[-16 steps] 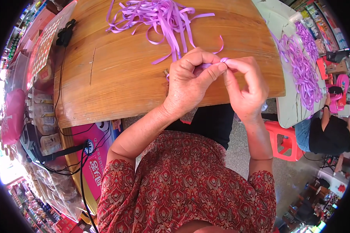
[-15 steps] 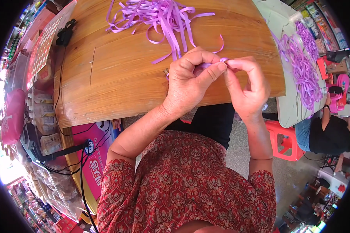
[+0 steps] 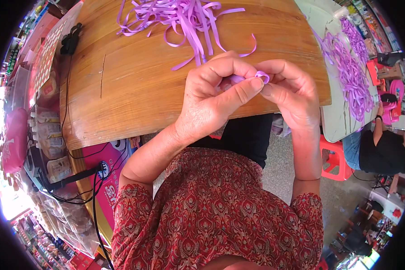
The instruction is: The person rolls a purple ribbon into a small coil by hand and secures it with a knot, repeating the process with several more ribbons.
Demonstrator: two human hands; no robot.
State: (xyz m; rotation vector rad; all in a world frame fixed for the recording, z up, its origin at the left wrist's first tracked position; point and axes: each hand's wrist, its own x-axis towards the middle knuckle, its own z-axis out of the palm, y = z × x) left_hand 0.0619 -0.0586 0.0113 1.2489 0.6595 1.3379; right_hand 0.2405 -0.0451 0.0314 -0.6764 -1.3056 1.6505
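A narrow purple ribbon [image 3: 264,77] forms a small loop between my two hands, above the near edge of the wooden table. My left hand [image 3: 216,92] pinches it between thumb and forefinger, and a stretch of the ribbon shows inside its curled fingers. From the other side, my right hand [image 3: 294,90] closes thumb and fingertips at the loop. Its grip point is partly hidden behind the loop. Beyond my hands, a loose tangle of purple ribbons [image 3: 180,18] lies on the wooden table [image 3: 135,90], some strands trailing toward me.
More purple ribbons [image 3: 348,85] heap on a pale side table [image 3: 335,126] at the right. Under it stands a red plastic stool [image 3: 335,162]. A person in black [image 3: 384,150] sits beyond. Black cables [image 3: 94,189] and clear bags of goods [image 3: 54,144] crowd the left.
A small ribbon loop now stands up at my fingertips. My right hand has turned and shifted slightly right, its thumb now nearer the loop; my left hand stays pinched.
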